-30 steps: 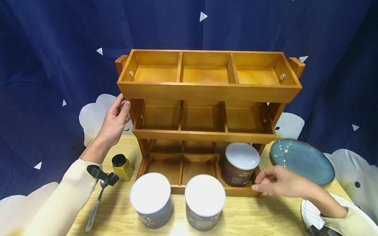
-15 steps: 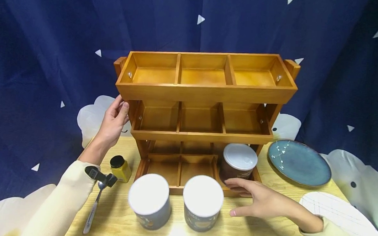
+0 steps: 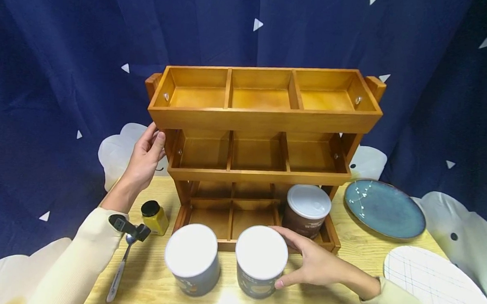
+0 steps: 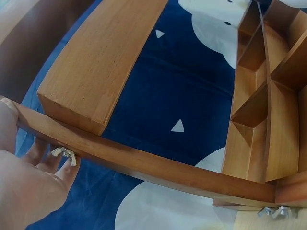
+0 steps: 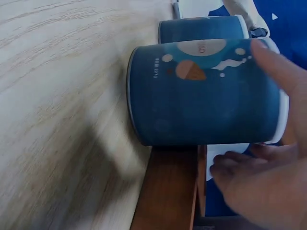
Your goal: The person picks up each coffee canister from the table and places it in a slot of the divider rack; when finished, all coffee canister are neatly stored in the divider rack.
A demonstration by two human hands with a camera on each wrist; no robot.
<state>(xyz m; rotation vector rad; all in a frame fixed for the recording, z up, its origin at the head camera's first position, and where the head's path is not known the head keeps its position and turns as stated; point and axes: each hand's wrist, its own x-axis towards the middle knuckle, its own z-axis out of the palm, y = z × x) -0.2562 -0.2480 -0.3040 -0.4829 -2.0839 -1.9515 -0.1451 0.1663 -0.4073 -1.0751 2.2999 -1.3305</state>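
In the head view, my left hand point(image 3: 146, 155) holds the left side post of a three-tier wooden shelf rack point(image 3: 266, 121). The left wrist view shows its fingers hooked round the wooden post point(image 4: 144, 160), close to a metal wing nut point(image 4: 65, 155). My right hand point(image 3: 318, 261) spans the right-hand blue-grey canister point(image 3: 257, 279), thumb at its front and fingers at the back near the white lid. That canister point(image 5: 206, 96) stands on the table in the right wrist view. A matching canister point(image 3: 197, 278) stands to its left. A brown canister point(image 3: 303, 221) sits in the rack's bottom right compartment.
Left of the rack stand a yellow jar point(image 3: 155, 221) with a black lid and a spoon point(image 3: 117, 274). On the right lie a blue oval plate point(image 3: 389, 210) and a white plate point(image 3: 435, 281) with a grid pattern. A dark blue curtain point(image 3: 217, 22) hangs behind.
My right hand has moved left from beside the brown canister to the right-hand blue-grey canister and reached round it. My left hand stays on the rack's post.
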